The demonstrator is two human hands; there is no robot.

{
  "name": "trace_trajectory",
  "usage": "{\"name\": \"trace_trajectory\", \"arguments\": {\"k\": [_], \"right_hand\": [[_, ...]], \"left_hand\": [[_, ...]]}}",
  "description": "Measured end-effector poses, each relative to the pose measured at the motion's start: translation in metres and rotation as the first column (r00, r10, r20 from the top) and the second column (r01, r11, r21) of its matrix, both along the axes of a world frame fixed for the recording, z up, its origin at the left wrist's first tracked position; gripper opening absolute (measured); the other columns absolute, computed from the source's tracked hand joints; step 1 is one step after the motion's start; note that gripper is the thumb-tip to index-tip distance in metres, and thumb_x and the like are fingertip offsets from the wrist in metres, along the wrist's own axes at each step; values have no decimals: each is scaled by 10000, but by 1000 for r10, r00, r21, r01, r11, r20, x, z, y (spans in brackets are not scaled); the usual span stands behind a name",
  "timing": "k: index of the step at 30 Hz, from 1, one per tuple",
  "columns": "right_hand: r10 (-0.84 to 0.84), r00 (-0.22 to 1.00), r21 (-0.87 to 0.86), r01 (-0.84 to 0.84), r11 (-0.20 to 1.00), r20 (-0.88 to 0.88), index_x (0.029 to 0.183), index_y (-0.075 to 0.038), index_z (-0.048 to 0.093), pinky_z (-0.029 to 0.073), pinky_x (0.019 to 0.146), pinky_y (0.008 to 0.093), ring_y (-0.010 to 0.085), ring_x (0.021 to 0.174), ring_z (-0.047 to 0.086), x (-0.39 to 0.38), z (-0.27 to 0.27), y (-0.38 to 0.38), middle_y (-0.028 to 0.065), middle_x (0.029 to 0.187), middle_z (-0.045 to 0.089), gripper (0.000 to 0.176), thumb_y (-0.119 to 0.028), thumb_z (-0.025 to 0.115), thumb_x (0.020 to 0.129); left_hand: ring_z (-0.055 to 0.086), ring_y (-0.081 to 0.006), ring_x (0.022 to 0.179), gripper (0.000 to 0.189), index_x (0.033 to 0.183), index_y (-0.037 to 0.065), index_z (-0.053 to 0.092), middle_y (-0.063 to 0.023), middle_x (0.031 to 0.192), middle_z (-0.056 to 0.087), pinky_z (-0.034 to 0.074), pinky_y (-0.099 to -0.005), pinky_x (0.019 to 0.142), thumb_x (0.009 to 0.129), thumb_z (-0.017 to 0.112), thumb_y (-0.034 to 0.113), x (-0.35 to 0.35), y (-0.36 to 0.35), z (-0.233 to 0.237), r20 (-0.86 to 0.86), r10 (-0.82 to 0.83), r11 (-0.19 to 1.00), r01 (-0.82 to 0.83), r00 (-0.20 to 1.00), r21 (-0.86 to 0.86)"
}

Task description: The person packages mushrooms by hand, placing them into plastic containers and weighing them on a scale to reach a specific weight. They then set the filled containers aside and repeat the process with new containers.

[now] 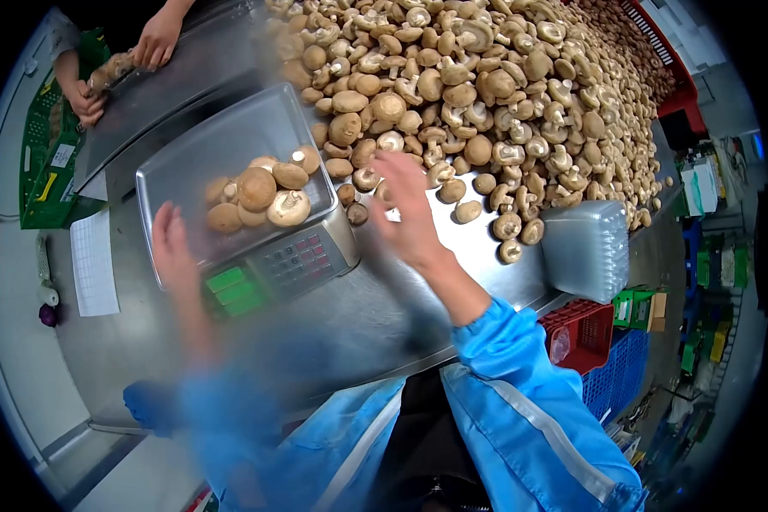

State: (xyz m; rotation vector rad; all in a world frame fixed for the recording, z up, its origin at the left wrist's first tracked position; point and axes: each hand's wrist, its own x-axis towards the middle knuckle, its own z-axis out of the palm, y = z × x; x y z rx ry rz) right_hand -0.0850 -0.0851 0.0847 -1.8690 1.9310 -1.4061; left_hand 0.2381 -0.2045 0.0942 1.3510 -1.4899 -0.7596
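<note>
My left hand (176,254), blurred by motion, is over the front left edge of the scale's metal tray (222,128); its fingers are apart and nothing shows in them. Several mushrooms (258,189) sit together in a clear container on that tray. My right hand (408,209) is over the steel table, just right of the scale, beside a few loose mushrooms. Its fingers are blurred, and whether they hold anything cannot be made out. The scale's keypad (297,256) and green display (235,292) face me.
A large mushroom heap (520,94) covers the back right. Stacked clear trays (584,249) stand at the table's right edge, above a red crate (578,328). At upper left, a co-worker's hands (158,38) hold a filled pack near a green crate (43,171).
</note>
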Motion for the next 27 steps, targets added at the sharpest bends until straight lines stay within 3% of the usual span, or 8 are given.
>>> {"name": "trace_trajectory", "arguments": {"k": [2, 5, 8, 13, 17, 19, 25, 27], "right_hand": [[-246, 959, 232, 209, 950, 144, 1291, 2, 481, 337, 1078, 453, 399, 1267, 412, -43, -35, 43, 217, 1318, 470, 566, -33, 666, 758], [-379, 848, 228, 479, 848, -371, 1359, 22, 434, 299, 1114, 484, 435, 1309, 399, -90, -95, 100, 255, 1386, 445, 635, -46, 692, 783], [-376, 921, 277, 390, 878, -104, 1315, -29, 504, 414, 1033, 406, 374, 1215, 512, -94, -86, 103, 190, 1309, 526, 543, -31, 705, 811], [-236, 854, 246, 132, 960, 464, 1242, -27, 493, 461, 980, 356, 264, 1150, 581, -44, -30, 89, 174, 1249, 559, 529, -40, 755, 782], [62, 860, 124, -144, 982, 507, 1140, -33, 482, 464, 993, 359, 271, 1132, 601, 36, 0, 93, 187, 1278, 551, 483, -60, 775, 756], [192, 901, 224, -295, 929, 390, 1139, -43, 492, 406, 1047, 434, 346, 1192, 549, 55, 10, 95, 183, 1295, 540, 499, -100, 788, 741], [263, 922, 232, -332, 914, 283, 1221, -53, 519, 379, 1057, 467, 369, 1255, 488, 53, 22, 91, 181, 1349, 497, 510, -144, 760, 780], [238, 921, 290, -330, 898, 309, 1210, -51, 535, 405, 1037, 440, 367, 1249, 492, 49, 16, 88, 176, 1353, 498, 469, -136, 743, 799]], "left_hand": [[582, -231, 1185, 361, 1304, -12, 533, -158, 1281, 589, 453, -341, 971, 1024, 480, 211, 14, 21, 6, -34, 71, 997, -71, 997, 7], [637, -225, 1086, 303, 1234, -18, 566, -148, 1205, 630, 488, -319, 899, 1036, 448, 179, 31, 47, 13, -47, 162, 986, -161, 986, 36], [663, -211, 1013, 267, 1188, -34, 564, -161, 1152, 638, 521, -294, 841, 1034, 434, 140, 2, 72, 44, -138, 238, 966, -219, 961, 134], [675, -224, 959, 245, 1133, -21, 564, -140, 1071, 647, 545, -329, 857, 1030, 446, 166, -50, 106, 19, -365, -333, 902, 407, 869, 146], [595, -278, 1153, 476, 1326, -6, 477, -154, 1209, 608, 506, -429, 967, 1058, 363, 371, -114, 163, -25, -907, 88, 449, 796, 412, 406], [606, -274, 1125, 435, 1323, -9, 473, -145, 1226, 596, 514, -445, 956, 1063, 359, 321, -130, 177, -16, -852, 404, 429, 753, 333, 498], [587, -281, 1136, 372, 1332, -10, 464, -162, 1267, 556, 498, -423, 975, 1021, 447, 193, -83, 132, -2, -892, -84, 775, 592, 444, 222], [592, -287, 1107, 375, 1323, -21, 463, -182, 1250, 549, 517, -406, 928, 996, 477, 161, -74, 97, 21, -511, -84, 964, 199, 856, 175]]}}
